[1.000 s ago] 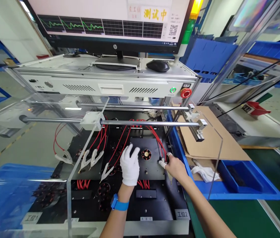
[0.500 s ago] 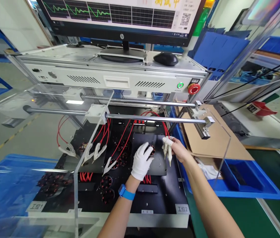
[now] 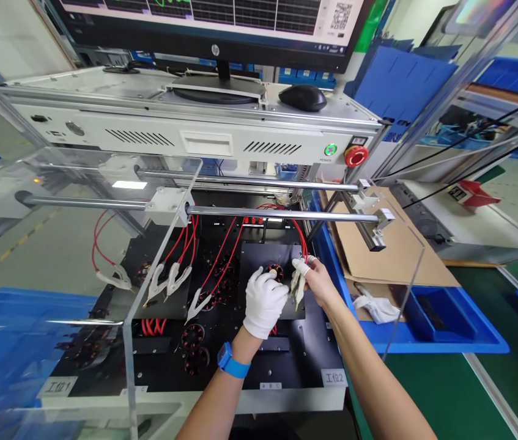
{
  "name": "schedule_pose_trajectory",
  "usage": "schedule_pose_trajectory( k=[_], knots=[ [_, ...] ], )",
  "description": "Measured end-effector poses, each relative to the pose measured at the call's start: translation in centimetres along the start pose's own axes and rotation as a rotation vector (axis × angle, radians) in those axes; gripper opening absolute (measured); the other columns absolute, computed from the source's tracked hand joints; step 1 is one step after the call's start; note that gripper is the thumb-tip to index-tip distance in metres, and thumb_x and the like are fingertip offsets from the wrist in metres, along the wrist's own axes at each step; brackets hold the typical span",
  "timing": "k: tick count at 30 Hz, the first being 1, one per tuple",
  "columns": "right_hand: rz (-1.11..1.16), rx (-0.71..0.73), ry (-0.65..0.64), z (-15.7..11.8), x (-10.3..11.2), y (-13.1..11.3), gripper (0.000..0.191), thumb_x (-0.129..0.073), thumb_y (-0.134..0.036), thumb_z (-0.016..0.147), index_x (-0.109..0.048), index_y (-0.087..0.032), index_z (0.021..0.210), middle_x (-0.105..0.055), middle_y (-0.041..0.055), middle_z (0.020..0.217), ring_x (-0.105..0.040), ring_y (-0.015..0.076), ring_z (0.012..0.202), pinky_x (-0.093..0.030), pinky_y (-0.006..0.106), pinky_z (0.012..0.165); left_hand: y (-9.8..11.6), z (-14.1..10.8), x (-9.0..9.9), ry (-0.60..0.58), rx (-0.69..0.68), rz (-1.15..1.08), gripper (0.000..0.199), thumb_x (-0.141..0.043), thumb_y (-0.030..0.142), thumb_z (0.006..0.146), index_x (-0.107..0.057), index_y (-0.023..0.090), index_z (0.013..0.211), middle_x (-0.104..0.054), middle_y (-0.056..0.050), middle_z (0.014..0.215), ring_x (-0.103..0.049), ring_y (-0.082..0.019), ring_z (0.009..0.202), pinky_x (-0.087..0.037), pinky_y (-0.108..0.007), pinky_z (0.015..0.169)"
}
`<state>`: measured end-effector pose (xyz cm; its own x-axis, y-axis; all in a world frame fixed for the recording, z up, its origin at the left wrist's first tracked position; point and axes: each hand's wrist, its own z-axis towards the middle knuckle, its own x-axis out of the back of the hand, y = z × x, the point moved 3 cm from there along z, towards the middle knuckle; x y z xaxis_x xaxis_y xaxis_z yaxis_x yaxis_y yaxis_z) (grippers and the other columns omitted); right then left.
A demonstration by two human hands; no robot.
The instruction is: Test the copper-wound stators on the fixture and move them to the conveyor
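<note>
A copper-wound motor stator [image 3: 275, 269] rests on the black square plate [image 3: 252, 256] at the right-hand station. Just in front of it is my left hand [image 3: 265, 305] in a white glove, fingers drawn together and curled; whatever they pinch is hidden. My right hand [image 3: 317, 278], with white covers on some fingertips, grips white test clips [image 3: 297, 286] on red wires, right of the stator and close to my left fingertips. Another white clip [image 3: 199, 302] lies to the left, near two stators [image 3: 193, 336] on the black bench.
A clear acrylic guard [image 3: 130, 342] and steel rails [image 3: 263, 212] span the bench. More clips [image 3: 171, 281] lie at the left station. The monitor [image 3: 217, 43] stands above, with a red emergency button [image 3: 356, 156] below it. A blue tray [image 3: 465, 339] holding a white glove [image 3: 378, 305] is at right.
My left hand has come off the top of the stator; its fingers have closed together in front of it. My right hand has brought the clips nearer the stator. The camera view has shifted.
</note>
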<state>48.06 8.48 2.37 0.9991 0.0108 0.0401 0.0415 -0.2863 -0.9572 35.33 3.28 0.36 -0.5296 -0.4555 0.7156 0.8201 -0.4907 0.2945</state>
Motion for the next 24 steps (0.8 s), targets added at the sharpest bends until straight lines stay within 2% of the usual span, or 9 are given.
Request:
schedule_pose_trajectory(
  k=[8, 12, 15, 18, 24],
  knots=[
    [-0.088, 0.064, 0.116, 0.4, -0.2, 0.6, 0.043, -0.069, -0.048, 0.059, -0.056, -0.016, 0.086, -0.06, 0.0005, 0.06, -0.056, 0.015, 0.05, -0.044, 0.024, 0.043, -0.2, -0.2, -0.3, 0.044, 0.011, -0.023, 0.013, -0.057, 0.019, 0.074, -0.066, 0.024, 0.066, -0.06, 0.001, 0.058, -0.06, -0.019, 0.088, -0.039, -0.044, 0.096],
    [0.011, -0.001, 0.093, 0.3, 0.7, 1.5, 0.046, -0.068, -0.051, 0.059, -0.053, -0.018, 0.088, -0.059, -0.0009, 0.062, -0.053, 0.0136, 0.046, -0.043, 0.024, 0.04, -0.1, -0.2, -0.4, 0.07, 0.062, -0.088, 0.012, -0.059, 0.021, 0.074, -0.066, 0.023, 0.065, -0.061, 0.0, 0.061, -0.06, -0.018, 0.086, -0.042, -0.04, 0.093],
    [0.082, -0.034, 0.194, 0.5, 2.2, 2.8, 0.046, -0.068, -0.053, 0.058, -0.049, -0.02, 0.085, -0.055, -0.0036, 0.057, -0.051, 0.0126, 0.043, -0.041, 0.023, 0.036, -0.2, -0.2, -0.4, 0.084, 0.112, -0.128, 0.013, -0.062, 0.025, 0.073, -0.065, 0.022, 0.061, -0.063, -0.001, 0.066, -0.06, -0.018, 0.083, -0.045, -0.037, 0.088],
    [0.074, -0.002, 0.297, 1.1, 3.3, 4.0, 0.045, -0.068, -0.051, 0.058, -0.049, -0.02, 0.083, -0.051, -0.0048, 0.054, -0.049, 0.0122, 0.041, -0.04, 0.022, 0.035, -0.2, -0.2, -0.5, 0.071, 0.119, -0.13, 0.017, -0.063, 0.026, 0.073, -0.063, 0.021, 0.057, -0.062, -0.001, 0.064, -0.06, -0.017, 0.081, -0.046, -0.036, 0.086],
    [0.002, 0.061, 0.335, 1.7, 2.9, 4.4, 0.044, -0.066, -0.051, 0.061, -0.051, -0.017, 0.084, -0.054, -0.0013, 0.06, -0.049, 0.0114, 0.044, -0.041, 0.021, 0.037, -0.2, 0.0, -0.8, 0.104, 0.12, -0.136, 0.013, -0.062, 0.025, 0.073, -0.065, 0.022, 0.062, -0.064, -0.002, 0.073, -0.06, -0.017, 0.082, -0.045, -0.037, 0.089]
  ],
)
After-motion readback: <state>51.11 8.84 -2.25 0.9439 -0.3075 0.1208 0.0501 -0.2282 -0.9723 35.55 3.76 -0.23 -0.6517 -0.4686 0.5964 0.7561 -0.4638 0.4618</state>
